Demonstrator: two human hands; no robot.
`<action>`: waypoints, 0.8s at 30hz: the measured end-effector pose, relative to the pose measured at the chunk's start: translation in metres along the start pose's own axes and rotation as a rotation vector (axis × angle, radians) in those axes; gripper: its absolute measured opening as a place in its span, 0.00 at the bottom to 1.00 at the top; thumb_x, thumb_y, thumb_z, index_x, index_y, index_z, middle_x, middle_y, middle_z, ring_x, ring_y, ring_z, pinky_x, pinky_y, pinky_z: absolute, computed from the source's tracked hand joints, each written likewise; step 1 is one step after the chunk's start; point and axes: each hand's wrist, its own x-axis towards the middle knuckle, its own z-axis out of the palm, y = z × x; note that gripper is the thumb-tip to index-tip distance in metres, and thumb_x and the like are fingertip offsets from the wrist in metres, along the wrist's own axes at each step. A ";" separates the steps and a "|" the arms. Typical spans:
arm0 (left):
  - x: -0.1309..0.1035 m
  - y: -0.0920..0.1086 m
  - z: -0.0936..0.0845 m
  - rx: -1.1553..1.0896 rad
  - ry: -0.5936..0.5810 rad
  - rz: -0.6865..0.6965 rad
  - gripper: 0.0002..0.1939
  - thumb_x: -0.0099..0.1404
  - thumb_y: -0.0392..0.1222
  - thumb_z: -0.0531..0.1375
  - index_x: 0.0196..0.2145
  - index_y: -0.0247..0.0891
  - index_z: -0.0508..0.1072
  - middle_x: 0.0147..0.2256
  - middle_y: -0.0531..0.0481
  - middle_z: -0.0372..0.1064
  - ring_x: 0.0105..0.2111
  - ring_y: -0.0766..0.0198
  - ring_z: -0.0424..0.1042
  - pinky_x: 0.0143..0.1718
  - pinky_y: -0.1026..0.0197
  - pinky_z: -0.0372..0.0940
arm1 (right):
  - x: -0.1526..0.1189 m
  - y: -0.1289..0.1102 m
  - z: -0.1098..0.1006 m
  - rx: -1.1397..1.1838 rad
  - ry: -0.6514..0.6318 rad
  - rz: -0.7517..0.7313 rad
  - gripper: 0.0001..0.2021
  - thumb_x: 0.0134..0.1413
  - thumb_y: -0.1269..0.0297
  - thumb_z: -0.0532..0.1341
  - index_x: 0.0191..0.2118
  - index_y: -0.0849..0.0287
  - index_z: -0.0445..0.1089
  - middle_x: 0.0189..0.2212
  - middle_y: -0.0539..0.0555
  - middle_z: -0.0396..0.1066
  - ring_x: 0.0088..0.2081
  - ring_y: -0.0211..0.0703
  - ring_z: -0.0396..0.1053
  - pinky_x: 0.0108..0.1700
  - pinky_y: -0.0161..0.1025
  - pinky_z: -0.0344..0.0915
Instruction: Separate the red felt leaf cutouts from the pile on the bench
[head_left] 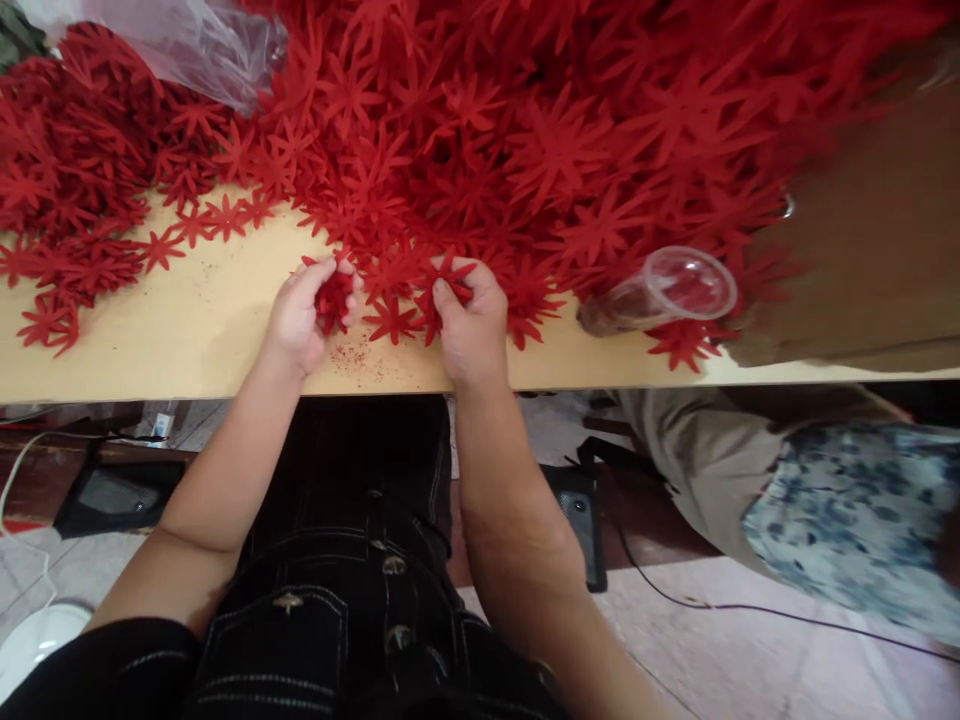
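Note:
Many red star-shaped flower pieces (555, 150) lie heaped across the back of the pale yellow table (187, 350). Near the front edge, my left hand (304, 310) is curled round several red pieces, which show between its thumb and fingers. My right hand (472, 315) pinches a red flower piece (450, 275) between thumb and fingers, a short way right of my left hand. Between the hands, loose red pieces (392, 320) rest on the table, with small red crumbs in front of them.
A clear plastic cup (690, 285) lies tilted among the pieces on the right, beside a brown cardboard box (862, 230). Clear plastic film (210, 50) covers part of the heap at the back left. A person in patterned blue-and-white clothing (862, 520) sits at the right.

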 end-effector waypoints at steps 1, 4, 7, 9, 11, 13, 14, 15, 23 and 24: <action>-0.003 0.003 -0.004 0.024 -0.020 0.021 0.09 0.62 0.41 0.55 0.26 0.36 0.67 0.22 0.53 0.66 0.18 0.74 0.62 0.18 0.69 0.54 | 0.001 0.001 0.002 0.005 -0.010 0.013 0.11 0.45 0.54 0.62 0.34 0.54 0.68 0.33 0.48 0.71 0.39 0.37 0.70 0.48 0.44 0.67; -0.010 0.008 -0.011 0.094 -0.054 0.084 0.06 0.61 0.39 0.56 0.27 0.36 0.69 0.23 0.53 0.66 0.18 0.74 0.62 0.18 0.69 0.54 | 0.006 0.002 0.008 0.028 -0.036 0.073 0.12 0.46 0.52 0.61 0.31 0.55 0.68 0.26 0.47 0.68 0.32 0.37 0.71 0.38 0.41 0.68; -0.010 0.009 -0.009 0.174 -0.026 0.112 0.03 0.60 0.36 0.57 0.29 0.36 0.70 0.24 0.54 0.66 0.19 0.75 0.63 0.19 0.70 0.54 | 0.010 0.002 0.012 0.002 -0.024 0.094 0.15 0.45 0.48 0.61 0.26 0.56 0.66 0.18 0.45 0.62 0.24 0.34 0.66 0.29 0.37 0.64; -0.008 0.007 -0.005 0.226 -0.017 0.106 0.01 0.58 0.35 0.59 0.30 0.36 0.70 0.23 0.55 0.66 0.19 0.75 0.63 0.20 0.70 0.53 | 0.011 0.000 0.013 -0.014 -0.008 0.101 0.19 0.44 0.44 0.60 0.22 0.56 0.63 0.13 0.44 0.56 0.20 0.33 0.63 0.25 0.35 0.62; -0.005 0.002 0.002 0.286 -0.039 0.100 0.02 0.57 0.36 0.61 0.30 0.37 0.70 0.23 0.55 0.66 0.19 0.76 0.62 0.22 0.70 0.55 | 0.011 -0.001 0.014 -0.012 0.005 0.123 0.22 0.44 0.41 0.59 0.19 0.56 0.59 0.11 0.43 0.52 0.18 0.34 0.61 0.23 0.35 0.61; -0.002 -0.004 0.010 0.364 -0.095 0.129 0.06 0.54 0.36 0.63 0.31 0.36 0.70 0.26 0.54 0.68 0.23 0.74 0.65 0.28 0.69 0.60 | 0.013 -0.002 0.017 0.008 0.045 0.141 0.24 0.44 0.39 0.57 0.18 0.56 0.57 0.11 0.43 0.52 0.18 0.33 0.60 0.23 0.35 0.61; -0.001 -0.009 0.015 0.405 -0.132 0.156 0.09 0.51 0.36 0.65 0.32 0.36 0.70 0.29 0.53 0.70 0.27 0.73 0.68 0.33 0.67 0.62 | 0.015 -0.003 0.018 0.026 0.071 0.140 0.24 0.44 0.38 0.56 0.19 0.56 0.57 0.12 0.44 0.54 0.18 0.33 0.59 0.23 0.35 0.61; 0.000 -0.013 0.019 0.443 -0.170 0.187 0.13 0.49 0.36 0.66 0.34 0.35 0.70 0.33 0.51 0.71 0.32 0.70 0.70 0.39 0.65 0.63 | 0.018 -0.004 0.019 0.052 0.097 0.133 0.24 0.44 0.38 0.56 0.20 0.56 0.57 0.13 0.44 0.57 0.18 0.32 0.60 0.25 0.35 0.62; 0.018 -0.035 0.040 0.419 -0.187 0.272 0.19 0.50 0.37 0.65 0.40 0.35 0.69 0.41 0.46 0.72 0.41 0.65 0.70 0.47 0.60 0.62 | 0.033 -0.012 0.026 0.330 0.077 0.207 0.20 0.36 0.45 0.64 0.27 0.56 0.61 0.25 0.46 0.70 0.29 0.35 0.70 0.37 0.40 0.70; 0.020 -0.035 0.040 0.409 -0.161 0.281 0.13 0.52 0.37 0.63 0.37 0.35 0.70 0.37 0.48 0.72 0.38 0.67 0.70 0.45 0.62 0.63 | 0.033 -0.014 0.026 0.356 0.070 0.211 0.19 0.35 0.47 0.65 0.27 0.56 0.62 0.26 0.47 0.70 0.30 0.35 0.70 0.39 0.40 0.70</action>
